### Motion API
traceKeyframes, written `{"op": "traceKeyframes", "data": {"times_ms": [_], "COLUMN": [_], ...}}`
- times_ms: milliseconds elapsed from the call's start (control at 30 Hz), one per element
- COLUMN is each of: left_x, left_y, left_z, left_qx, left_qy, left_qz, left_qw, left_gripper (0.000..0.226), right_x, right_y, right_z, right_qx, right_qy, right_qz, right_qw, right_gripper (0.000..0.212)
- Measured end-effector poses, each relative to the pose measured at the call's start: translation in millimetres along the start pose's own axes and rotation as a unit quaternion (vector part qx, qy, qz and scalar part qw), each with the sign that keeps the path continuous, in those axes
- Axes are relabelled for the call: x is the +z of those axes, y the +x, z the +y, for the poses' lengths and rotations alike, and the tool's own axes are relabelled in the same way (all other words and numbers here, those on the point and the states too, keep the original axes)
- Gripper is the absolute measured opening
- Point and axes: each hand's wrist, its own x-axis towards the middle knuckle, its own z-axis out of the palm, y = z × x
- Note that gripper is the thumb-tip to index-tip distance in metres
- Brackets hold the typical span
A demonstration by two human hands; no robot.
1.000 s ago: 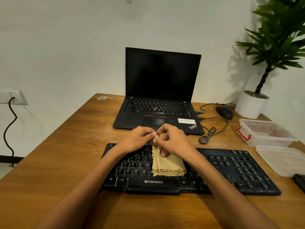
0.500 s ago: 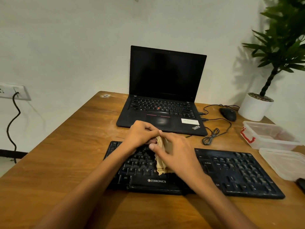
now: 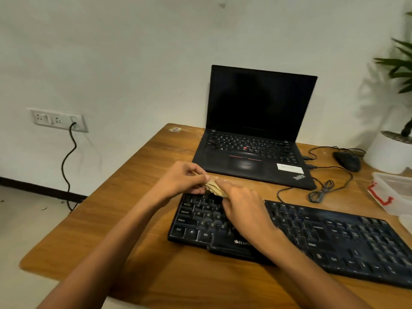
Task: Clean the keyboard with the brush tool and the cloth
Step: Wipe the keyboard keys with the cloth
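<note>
Head view, desk. The keyboard [image 3: 323, 239] is black and lies on the wooden table [image 3: 138, 253], near the front edge and angled down to the right.

The cloth [image 3: 214, 188] is tan and bunched. It sits at the keyboard's far-left corner, over the top row of keys, between the two hands. Only a small part shows.

Left hand [image 3: 182, 181]: fingers curled, thumb and fingertips pinching the cloth's left end. It is off the keys, at the keyboard's far edge.

Right hand [image 3: 244, 207]: lies across the left half of the keyboard. The fingers [image 3: 224, 182] are nearly straight, laid on top of the cloth and pressing it down rather than wrapped round it. The thumb is hidden.

Containers:
- Clear plastic box [image 3: 395, 186] with a red latch [image 3: 381, 195], at the right edge and cut by the frame. No contents can be made out through the wall.
- Just in front of it is a pale plastic piece [image 3: 406, 221], mostly out of frame.
- White pot [image 3: 386, 156] at the far right holds a green plant [image 3: 402, 70] in a dark filling.

Other items: an open laptop [image 3: 258, 103] with a dark screen stands behind the keyboard. A black mouse [image 3: 347, 161] lies to its right, with a coiled cable [image 3: 321, 192] between mouse and keyboard. A wall socket [image 3: 56, 119] at left has a black cord [image 3: 68, 166] hanging from it.
</note>
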Motion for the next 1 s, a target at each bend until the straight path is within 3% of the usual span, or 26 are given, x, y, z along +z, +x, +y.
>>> {"op": "traceKeyframes", "data": {"times_ms": [100, 300, 433, 533, 600, 667, 733, 800, 933, 1000], "left_x": [-27.2, -48.9, -44.0, -44.4, -45.5, -45.3, -44.3, -43.4, -41.2, -37.4], "left_y": [-11.6, -17.2, -11.4, -7.2, -5.4, -3.4, -1.2, -0.5, -2.6, -6.9], "left_z": [-13.2, -27.9, -30.8, -32.2, -33.5, -34.5, -35.9, -36.8, -40.4, -41.0], "left_qx": [0.044, 0.010, -0.009, -0.009, -0.020, -0.022, -0.021, -0.021, -0.014, 0.021], "left_qy": [0.105, 0.183, 0.182, 0.168, 0.150, 0.138, 0.136, 0.136, 0.157, 0.194], "left_qz": [0.016, -0.038, -0.051, -0.059, -0.061, -0.057, -0.051, -0.049, -0.025, 0.005], "left_qw": [0.993, 0.982, 0.982, 0.984, 0.987, 0.989, 0.989, 0.989, 0.987, 0.981], "left_gripper": [0.020, 0.028, 0.026, 0.025, 0.022, 0.022, 0.022, 0.021, 0.022, 0.029], "right_x": [0.7, 9.4, 15.7, 6.2, -8.7, -16.1, -13.6, -5.9, -6.6, -9.9], "right_y": [7.1, 22.3, 27.1, 26.7, 31.8, 37.1, 35.6, 27.4, 23.9, 21.5], "right_z": [2.8, -0.1, -13.4, -10.9, -4.1, -4.0, -15.6, -24.4, -15.2, -7.5], "right_qx": [0.022, 0.006, -0.066, -0.124, -0.097, -0.063, -0.075, -0.106, -0.076, -0.083], "right_qy": [0.048, 0.121, 0.119, 0.117, 0.141, 0.167, 0.163, 0.169, 0.207, 0.208], "right_qz": [0.001, -0.020, -0.038, -0.104, -0.148, -0.130, -0.118, -0.158, -0.146, -0.204], "right_qw": [0.999, 0.992, 0.990, 0.980, 0.974, 0.975, 0.977, 0.967, 0.964, 0.953], "right_gripper": [0.050, 0.049, 0.048, 0.046, 0.046, 0.048, 0.048, 0.046, 0.050, 0.051]}}
